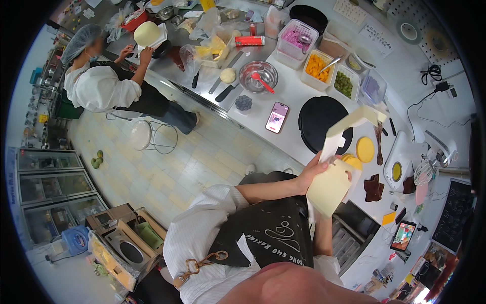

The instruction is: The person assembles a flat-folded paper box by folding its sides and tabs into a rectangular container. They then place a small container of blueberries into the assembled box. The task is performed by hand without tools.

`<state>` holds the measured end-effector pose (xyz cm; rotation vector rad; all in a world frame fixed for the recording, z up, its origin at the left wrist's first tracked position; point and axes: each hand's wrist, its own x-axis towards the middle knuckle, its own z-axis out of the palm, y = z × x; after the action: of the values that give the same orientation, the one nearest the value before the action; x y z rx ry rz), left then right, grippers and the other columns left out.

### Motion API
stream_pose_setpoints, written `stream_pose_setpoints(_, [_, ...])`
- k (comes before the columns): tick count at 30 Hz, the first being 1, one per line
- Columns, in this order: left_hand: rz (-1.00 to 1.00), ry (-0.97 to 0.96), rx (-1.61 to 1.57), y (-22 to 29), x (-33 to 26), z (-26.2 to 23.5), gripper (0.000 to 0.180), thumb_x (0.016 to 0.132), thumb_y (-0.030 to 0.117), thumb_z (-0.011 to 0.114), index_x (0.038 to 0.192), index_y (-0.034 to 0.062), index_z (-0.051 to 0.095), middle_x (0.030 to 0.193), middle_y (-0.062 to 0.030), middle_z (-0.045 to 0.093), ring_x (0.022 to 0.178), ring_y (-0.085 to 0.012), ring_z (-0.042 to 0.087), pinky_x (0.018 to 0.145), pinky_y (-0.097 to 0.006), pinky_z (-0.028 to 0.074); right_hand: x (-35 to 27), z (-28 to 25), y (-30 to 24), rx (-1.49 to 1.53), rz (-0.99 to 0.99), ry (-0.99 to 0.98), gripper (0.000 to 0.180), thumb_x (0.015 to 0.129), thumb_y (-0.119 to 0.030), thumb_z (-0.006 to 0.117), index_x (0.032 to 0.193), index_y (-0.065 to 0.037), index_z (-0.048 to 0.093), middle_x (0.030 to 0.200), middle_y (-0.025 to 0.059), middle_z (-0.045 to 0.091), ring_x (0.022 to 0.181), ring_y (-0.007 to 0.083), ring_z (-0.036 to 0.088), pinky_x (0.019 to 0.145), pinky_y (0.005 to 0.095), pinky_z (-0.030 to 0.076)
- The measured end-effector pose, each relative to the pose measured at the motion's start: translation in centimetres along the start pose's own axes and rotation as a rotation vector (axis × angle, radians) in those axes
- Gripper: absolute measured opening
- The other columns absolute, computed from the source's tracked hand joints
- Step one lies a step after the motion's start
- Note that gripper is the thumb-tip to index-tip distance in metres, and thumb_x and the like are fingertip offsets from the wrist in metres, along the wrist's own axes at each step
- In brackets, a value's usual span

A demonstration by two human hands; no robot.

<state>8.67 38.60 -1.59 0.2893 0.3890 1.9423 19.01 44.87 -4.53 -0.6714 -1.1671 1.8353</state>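
The box [326, 190] looks like smooth, matt card. The bowl [245, 84] is glossy metal, the red spoon [264, 84] smooth plastic, the disc [319, 119] matt. The apron [263, 225] is matt cloth, the sleeve [210, 205] creased cloth.

The pale yellow carton [328, 192] hides most of the right hand [349, 176] and covers part of the round black board [320, 116] and the nearer yellow disc [353, 161]. Chalkboard [454, 215] marks and the propped phone's [403, 235] screen details are too small to tell.
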Motion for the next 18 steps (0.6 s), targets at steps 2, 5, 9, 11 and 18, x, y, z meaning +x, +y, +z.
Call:
stream_pose_setpoints(2, [-0.026,0.041,-0.025,-0.4,-0.4,0.6,0.069,0.102,0.044,0.055,0.155,0.0022,0.037,0.148,-0.0146,0.053,0.134,-0.0257,0.055,0.114,-0.041,0.044,-0.2,-0.3,1.1,-0.08,-0.06,0.021,0.048,0.107,-0.035,0.051,0.147,-0.008,0.046,0.14,0.0135,0.06,0.122,0.0275,0.063,0.101,0.0384,0.055])
stream_pose_setpoints(5, [-0.166,0.039,-0.062,-0.9,-1.3,-0.1,0.069,0.105,0.048,0.047,0.156,0.0021,0.037,0.151,-0.0156,0.051,0.136,-0.0263,0.054,0.117,-0.042,0.041,-1.1,3.3,0.0,0.134,-0.015,0.142,0.044,0.107,-0.029,0.051,0.143,-0.004,0.049,0.135,0.0141,0.062,0.119,0.0249,0.064,0.1,0.0377,0.055])
stream_pose_setpoints(9, [-0.059,-0.087,-0.018,0.4,-1.5,0.2,0.084,0.097,0.061,0.052,0.158,0.0058,0.035,0.153,-0.0157,0.048,0.14,-0.0293,0.049,0.118,-0.046,0.039,-0.8,1.8,-1.0,-0.057,-0.117,-0.06,0.046,0.1,-0.012,0.065,0.141,-0.002,0.047,0.129,0.0094,0.061,0.118,0.0199,0.061,0.101,0.0352,0.052])
stream_pose_setpoints(11, [-0.009,-0.157,-0.054,0.1,-1.4,-0.4,0.091,0.096,0.065,0.049,0.159,0.0012,0.032,0.152,-0.0159,0.048,0.138,-0.0297,0.049,0.117,-0.045,0.038,-1.2,4.9,-2.7,-0.124,-0.218,-0.067,0.048,0.094,0.002,0.069,0.137,-0.002,0.048,0.125,0.0077,0.06,0.116,0.0181,0.06,0.101,0.0339,0.05])
stream_pose_setpoints(18, [-0.046,-0.191,0.297,1.7,-2.1,2.3,0.119,0.088,0.086,0.035,0.158,-0.0101,0.025,0.158,-0.0229,0.039,0.146,-0.032,0.041,0.121,-0.046,0.031,-3.0,6.2,-4.5,-0.141,-0.384,-0.007,0.041,0.089,0.015,0.064,0.126,0.0,0.052,0.124,0.0097,0.058,0.115,0.0188,0.06,0.101,0.0353,0.049])
